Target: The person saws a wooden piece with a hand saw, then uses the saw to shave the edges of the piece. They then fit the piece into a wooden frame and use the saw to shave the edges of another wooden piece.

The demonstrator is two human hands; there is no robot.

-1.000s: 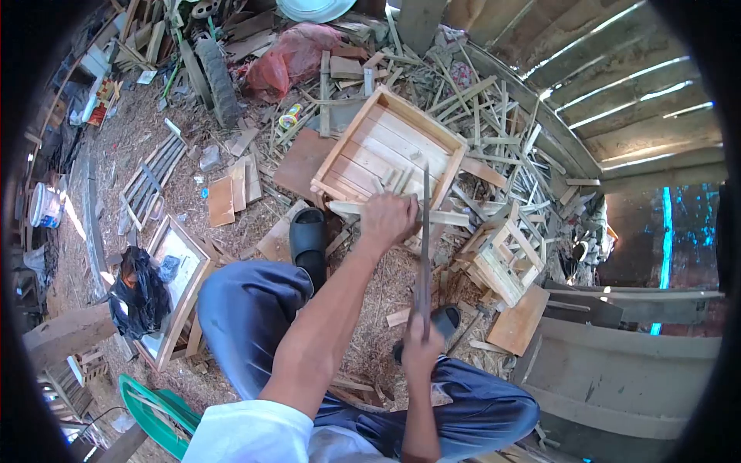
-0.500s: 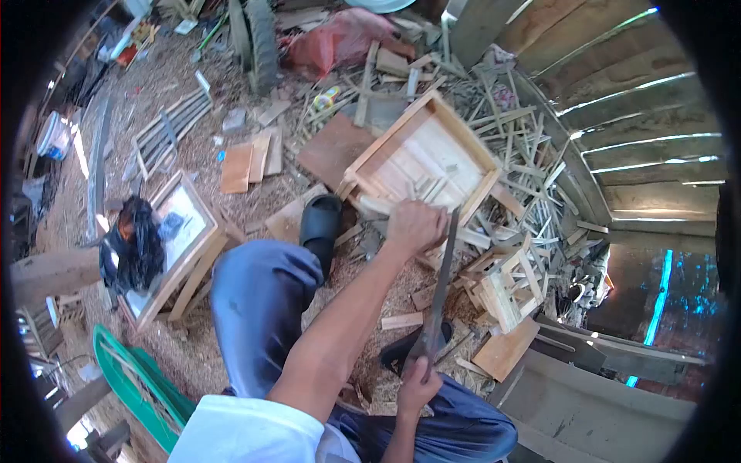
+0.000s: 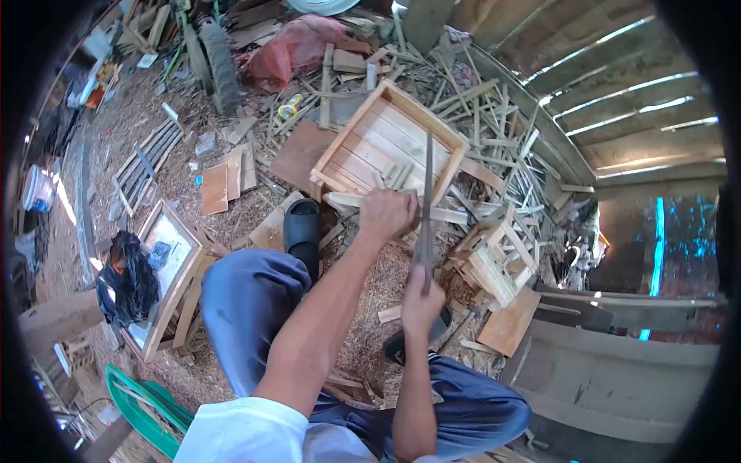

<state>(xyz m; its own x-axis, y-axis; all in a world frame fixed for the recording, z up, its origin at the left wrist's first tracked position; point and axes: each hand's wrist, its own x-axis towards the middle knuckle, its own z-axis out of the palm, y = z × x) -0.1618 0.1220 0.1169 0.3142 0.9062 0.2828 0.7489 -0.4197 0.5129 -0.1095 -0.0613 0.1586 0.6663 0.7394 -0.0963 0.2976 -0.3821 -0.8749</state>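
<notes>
My left hand is closed round a pale wooden strip, which sticks out on both sides of the fist at the near edge of a shallow wooden box. In my right hand is the handle of a handsaw. Its long dark blade points away from me, crosses the strip just right of my left fist, and its tip is over the box. The teeth are too small to make out. Short wood pieces lie inside the box near my left hand.
A small wooden frame stands at the right, by a heap of offcuts. A wooden piece with a black plastic bag is at the left, near a green plastic chair. Wood shavings cover the ground. A plank wall rises at the right.
My right hand has pushed the handsaw forward, away from my body, so more of the blade reaches past the strip. My left hand keeps its grip. The whole view has shifted slightly.
</notes>
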